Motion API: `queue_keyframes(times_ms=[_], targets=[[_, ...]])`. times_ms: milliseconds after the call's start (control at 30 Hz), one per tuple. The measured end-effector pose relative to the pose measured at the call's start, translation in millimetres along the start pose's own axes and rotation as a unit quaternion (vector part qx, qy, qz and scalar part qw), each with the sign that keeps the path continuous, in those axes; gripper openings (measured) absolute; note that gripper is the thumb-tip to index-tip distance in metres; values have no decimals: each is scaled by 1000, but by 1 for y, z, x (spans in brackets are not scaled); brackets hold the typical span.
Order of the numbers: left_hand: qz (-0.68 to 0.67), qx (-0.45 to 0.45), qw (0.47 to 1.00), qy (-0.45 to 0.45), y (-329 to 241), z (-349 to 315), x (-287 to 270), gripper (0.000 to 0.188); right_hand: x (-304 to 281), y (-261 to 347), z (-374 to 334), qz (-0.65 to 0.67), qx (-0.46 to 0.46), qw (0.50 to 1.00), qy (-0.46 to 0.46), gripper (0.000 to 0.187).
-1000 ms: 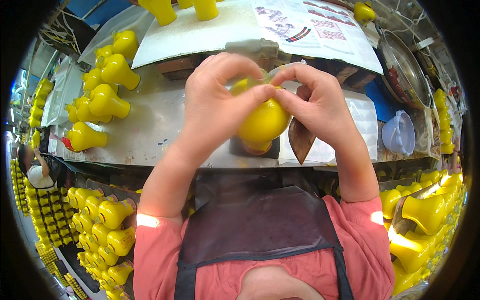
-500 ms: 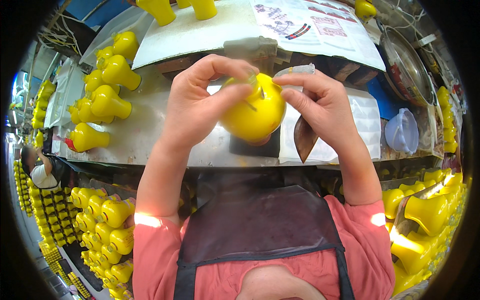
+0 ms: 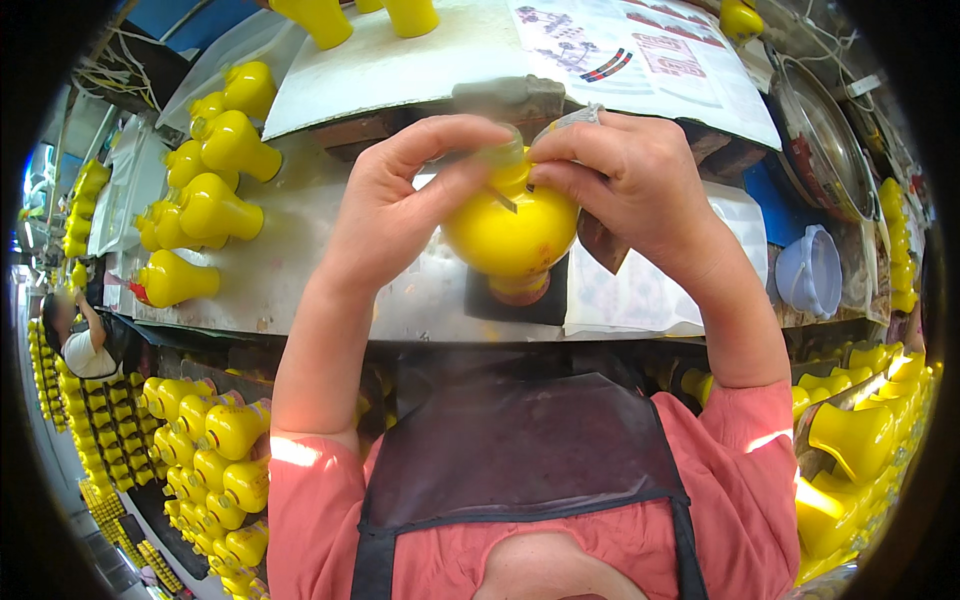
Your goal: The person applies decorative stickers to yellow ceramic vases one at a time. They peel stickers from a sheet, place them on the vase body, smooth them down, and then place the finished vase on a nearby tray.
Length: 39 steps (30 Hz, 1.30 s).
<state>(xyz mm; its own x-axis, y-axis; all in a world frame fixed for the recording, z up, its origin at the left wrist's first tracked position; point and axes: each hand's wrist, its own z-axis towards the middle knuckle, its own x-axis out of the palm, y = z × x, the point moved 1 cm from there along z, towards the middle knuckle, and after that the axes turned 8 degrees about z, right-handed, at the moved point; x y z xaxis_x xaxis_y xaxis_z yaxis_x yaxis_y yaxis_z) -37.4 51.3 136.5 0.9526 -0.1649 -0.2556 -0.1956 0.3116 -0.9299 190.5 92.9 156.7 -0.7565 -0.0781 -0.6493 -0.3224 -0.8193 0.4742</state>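
A glossy yellow vase (image 3: 510, 238) is tilted in front of me, its narrower end toward me with faint reddish marks. My left hand (image 3: 400, 205) grips it at the far end, thumb and fingers around the neck. My right hand (image 3: 640, 175) pinches at the same neck, fingertips against it beside a small dark spot. A small dark strip lies on the vase's shoulder. Also in my right hand is a flat tool with a brown blade (image 3: 603, 243) below the palm; a grey wrapped piece (image 3: 570, 120) shows beyond the fingers.
A black pad (image 3: 540, 300) lies under the vase, beside white printed sheets (image 3: 640, 290). Yellow vases (image 3: 220, 205) stand at left, with more racked below on both sides. A pale blue bucket (image 3: 808, 270) and round metal pan (image 3: 825, 140) are right. Someone works far left.
My right hand has moved left, its fingertips now touching the vase's neck. The vase has tipped, showing more of its near end. The brown blade has turned and is partly hidden.
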Motion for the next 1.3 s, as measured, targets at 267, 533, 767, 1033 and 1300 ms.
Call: queue_keyframes(times_ms=[267, 533, 767, 1033, 1300], targets=[[30, 10, 999, 33, 4, -1, -6, 38, 4, -3, -3, 48, 34, 998, -11, 11], [42, 38, 996, 63, 7, 1, -9, 45, 5, -2, -3, 46, 28, 998, -31, 9], [41, 35, 997, 53, 5, 1, -7, 45, -2, -1, -1, -37, -22, 999, 16, 8], [37, 33, 997, 53, 8, 1, -7, 47, 4, 2, -3, 33, 38, 999, -20, 10], [28, 33, 998, 56, 9, 1, -6, 46, 6, 0, -7, 133, 126, 983, -20, 13]])
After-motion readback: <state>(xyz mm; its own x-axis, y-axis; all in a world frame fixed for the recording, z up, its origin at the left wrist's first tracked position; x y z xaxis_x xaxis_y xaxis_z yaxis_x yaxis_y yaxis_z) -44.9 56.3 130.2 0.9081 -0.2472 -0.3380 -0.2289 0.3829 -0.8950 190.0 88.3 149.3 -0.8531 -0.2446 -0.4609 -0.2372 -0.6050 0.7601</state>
